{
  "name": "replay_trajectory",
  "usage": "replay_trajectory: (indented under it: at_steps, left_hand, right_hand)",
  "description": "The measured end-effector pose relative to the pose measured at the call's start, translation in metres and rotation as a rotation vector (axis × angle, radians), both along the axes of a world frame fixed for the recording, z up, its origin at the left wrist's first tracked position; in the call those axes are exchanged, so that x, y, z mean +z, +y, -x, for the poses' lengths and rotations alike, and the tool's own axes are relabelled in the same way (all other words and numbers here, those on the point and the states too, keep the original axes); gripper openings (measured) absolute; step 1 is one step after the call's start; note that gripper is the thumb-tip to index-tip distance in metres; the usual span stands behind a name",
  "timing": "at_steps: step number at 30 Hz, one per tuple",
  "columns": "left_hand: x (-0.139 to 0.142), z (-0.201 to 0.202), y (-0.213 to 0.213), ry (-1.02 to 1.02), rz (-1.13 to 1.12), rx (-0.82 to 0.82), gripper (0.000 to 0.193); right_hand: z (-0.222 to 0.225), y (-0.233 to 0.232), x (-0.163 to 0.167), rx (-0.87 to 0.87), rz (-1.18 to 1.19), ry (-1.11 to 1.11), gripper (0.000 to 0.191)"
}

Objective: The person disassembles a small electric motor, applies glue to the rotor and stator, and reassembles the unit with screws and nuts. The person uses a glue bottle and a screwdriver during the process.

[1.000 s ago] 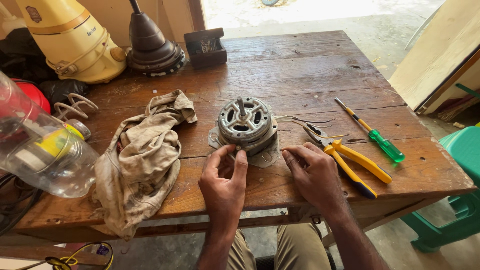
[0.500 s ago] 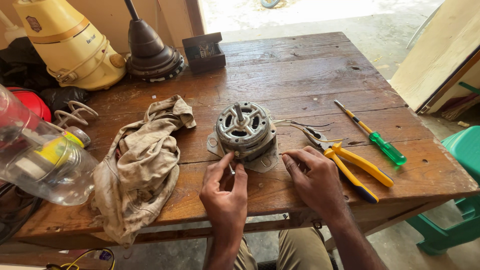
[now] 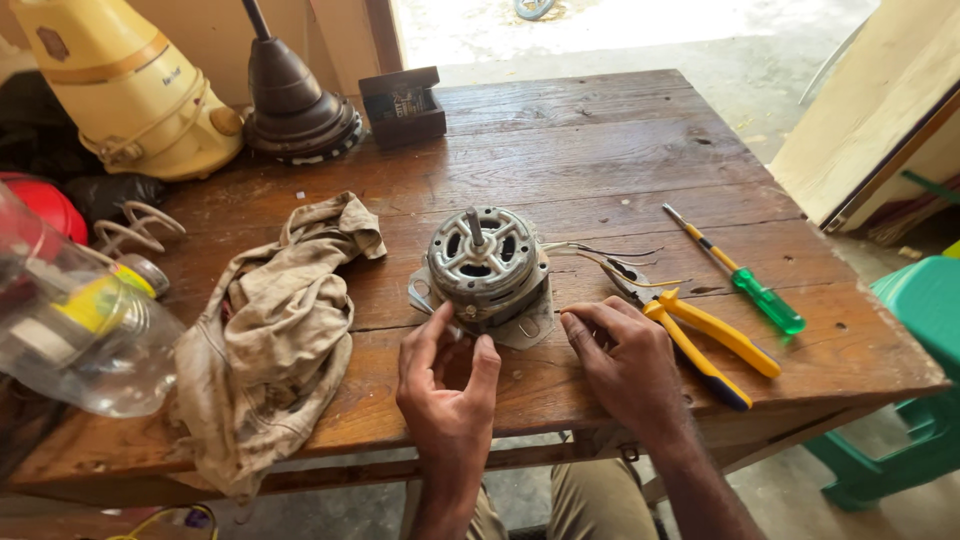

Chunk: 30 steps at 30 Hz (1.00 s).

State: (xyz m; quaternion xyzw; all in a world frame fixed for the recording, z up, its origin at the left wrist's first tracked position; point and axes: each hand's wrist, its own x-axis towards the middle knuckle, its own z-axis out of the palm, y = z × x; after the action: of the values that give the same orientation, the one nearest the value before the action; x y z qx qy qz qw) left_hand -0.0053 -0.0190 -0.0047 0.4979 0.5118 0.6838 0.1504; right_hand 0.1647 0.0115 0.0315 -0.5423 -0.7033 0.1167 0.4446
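Clear plastic, a bottle (image 3: 75, 345) lay on its side at the table's left edge, with a red object (image 3: 45, 205) and a wire coil (image 3: 135, 228) behind it. Next came a crumpled beige rag (image 3: 280, 330) draped to the near edge of the wooden table (image 3: 600, 140). Behind it stood a cream appliance body (image 3: 130, 85), a dark brown cone-shaped housing (image 3: 295, 110) and a small dark box (image 3: 405, 105). The left hand (image 3: 450, 395) rested half open, fingertips at the base of the electric motor (image 3: 487, 268), gripping nothing I could make out. That motor sat shaft up near the table's middle, loose wires (image 3: 600, 258) trailing right. The right hand (image 3: 625, 365) lay loosely curled beside the motor's plate, index finger pointing at it, holding nothing. Yellow-handled pliers (image 3: 700, 335) touched that hand's far side; a green screwdriver (image 3: 745, 275) lay beyond. Bare boards stretched wide behind the motor
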Motion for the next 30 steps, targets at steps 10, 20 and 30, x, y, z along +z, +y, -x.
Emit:
replay_trajectory:
  at_steps: [10,20,30]
  left_hand:
    - [0.005,-0.001,0.002,-0.033,0.105,0.005,0.040]
    - [0.008,-0.001,0.012,-0.127,0.140,0.009,0.031]
    - [0.008,-0.001,0.013,-0.117,0.078,0.027,0.027]
  right_hand:
    - [0.001,-0.001,0.003,-0.029,0.059,-0.004,0.019]
    - [0.001,-0.002,0.003,-0.044,0.078,0.008,0.020]
    - [0.000,-0.002,0.002,-0.049,0.056,0.010,0.019]
